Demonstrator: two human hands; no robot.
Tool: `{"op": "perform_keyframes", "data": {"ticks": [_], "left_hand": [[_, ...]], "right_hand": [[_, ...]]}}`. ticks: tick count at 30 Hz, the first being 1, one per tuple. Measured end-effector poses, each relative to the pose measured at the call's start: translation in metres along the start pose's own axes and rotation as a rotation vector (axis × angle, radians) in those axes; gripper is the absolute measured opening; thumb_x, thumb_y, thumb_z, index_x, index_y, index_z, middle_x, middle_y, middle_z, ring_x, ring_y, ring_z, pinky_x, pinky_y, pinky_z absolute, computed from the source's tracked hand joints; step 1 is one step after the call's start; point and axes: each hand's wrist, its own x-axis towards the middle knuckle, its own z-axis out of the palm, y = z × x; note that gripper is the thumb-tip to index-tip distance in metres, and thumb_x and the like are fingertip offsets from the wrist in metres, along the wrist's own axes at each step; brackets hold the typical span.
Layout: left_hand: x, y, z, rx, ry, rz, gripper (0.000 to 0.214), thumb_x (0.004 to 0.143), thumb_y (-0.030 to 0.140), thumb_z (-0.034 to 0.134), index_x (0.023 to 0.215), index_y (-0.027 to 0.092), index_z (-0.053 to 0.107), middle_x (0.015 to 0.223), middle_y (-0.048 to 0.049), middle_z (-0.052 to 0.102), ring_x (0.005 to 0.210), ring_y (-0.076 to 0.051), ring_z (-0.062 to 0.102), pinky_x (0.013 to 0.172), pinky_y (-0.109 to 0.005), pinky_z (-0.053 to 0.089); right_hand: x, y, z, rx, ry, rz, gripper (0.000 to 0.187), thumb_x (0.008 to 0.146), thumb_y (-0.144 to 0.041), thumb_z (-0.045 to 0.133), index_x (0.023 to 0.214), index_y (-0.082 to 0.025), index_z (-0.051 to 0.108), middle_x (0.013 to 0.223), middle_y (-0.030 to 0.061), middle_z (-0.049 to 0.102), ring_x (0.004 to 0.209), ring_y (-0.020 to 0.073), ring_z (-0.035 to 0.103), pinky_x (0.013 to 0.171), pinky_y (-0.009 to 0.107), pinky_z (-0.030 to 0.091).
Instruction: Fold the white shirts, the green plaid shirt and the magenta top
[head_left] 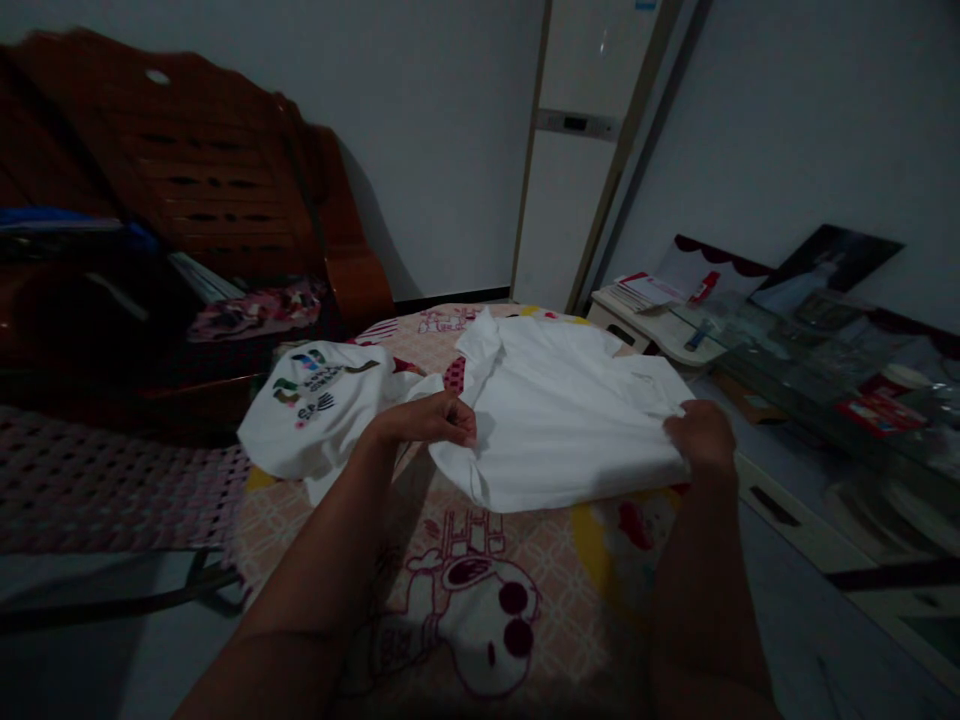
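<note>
A plain white shirt (562,410) lies partly folded on a cartoon-printed cloth (480,590) that covers a table. My left hand (431,418) is closed on the shirt's left edge, pinching the fabric. At the shirt's right front corner my right hand (703,436) grips the cloth with curled fingers. A second white shirt with a coloured printed logo (315,405) sits crumpled just left of my left hand, touching the first shirt.
A dark wooden bench (202,190) with clothes and papers stands at the left. To the right is a low glass-topped table (817,370) with booklets, a framed picture and small items. A white standing air conditioner (577,150) fills the far corner.
</note>
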Motion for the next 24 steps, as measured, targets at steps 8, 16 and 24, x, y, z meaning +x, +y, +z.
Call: {"op": "perform_keyframes", "data": {"ticks": [8, 16, 24], "left_hand": [[0.014, -0.009, 0.025, 0.046, -0.205, -0.078, 0.03, 0.074, 0.047, 0.077, 0.076, 0.016, 0.077, 0.066, 0.0006, 0.069, 0.06, -0.011, 0.056, 0.057, -0.019, 0.041], [0.038, -0.019, 0.011, 0.217, 0.475, 0.026, 0.027, 0.086, 0.035, 0.059, 0.096, 0.015, 0.074, 0.092, -0.0076, 0.075, 0.082, -0.018, 0.068, 0.079, -0.03, 0.054], [0.087, -0.028, 0.011, 0.708, 0.69, -0.173, 0.043, 0.083, 0.021, 0.067, 0.126, 0.02, 0.069, 0.153, -0.0133, 0.049, 0.143, -0.032, 0.043, 0.119, -0.047, 0.033]], "right_hand": [[-0.004, -0.005, 0.007, -0.157, -0.163, -0.065, 0.048, 0.073, -0.017, 0.063, 0.121, -0.013, 0.068, 0.126, 0.0196, 0.066, 0.119, 0.0348, 0.061, 0.096, 0.045, 0.049], [-0.032, -0.086, 0.016, 0.449, -0.192, -0.445, 0.022, 0.086, -0.024, 0.055, 0.097, -0.017, 0.073, 0.086, 0.0079, 0.074, 0.078, 0.0195, 0.068, 0.075, 0.029, 0.053], [-0.078, -0.128, 0.075, 0.526, -0.743, -0.352, 0.022, 0.086, -0.019, 0.061, 0.106, -0.017, 0.069, 0.061, -0.0023, 0.059, 0.049, 0.0089, 0.053, 0.043, 0.016, 0.038]]}}
